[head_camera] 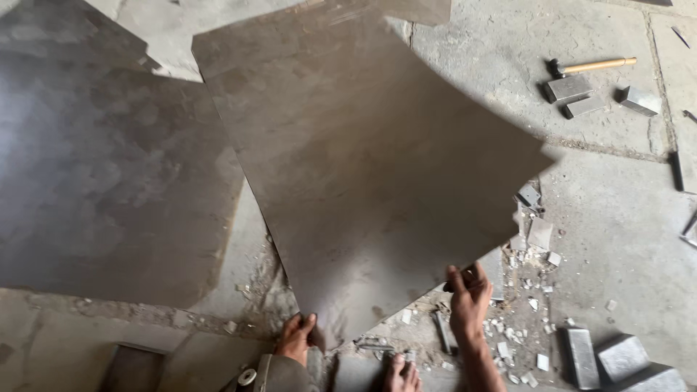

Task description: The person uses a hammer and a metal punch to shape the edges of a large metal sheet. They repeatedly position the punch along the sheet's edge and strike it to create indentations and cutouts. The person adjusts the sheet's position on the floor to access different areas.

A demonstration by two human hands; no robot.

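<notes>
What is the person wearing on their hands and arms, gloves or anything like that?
No gloves: both the left hand and the right hand are bare. The right forearm is bare too, with no sleeve in view. The left arm wears a drab grey-green sleeve down to the wrist, with a small round metal piece, perhaps a button or watch, beside it. No rings are visible.
</notes>
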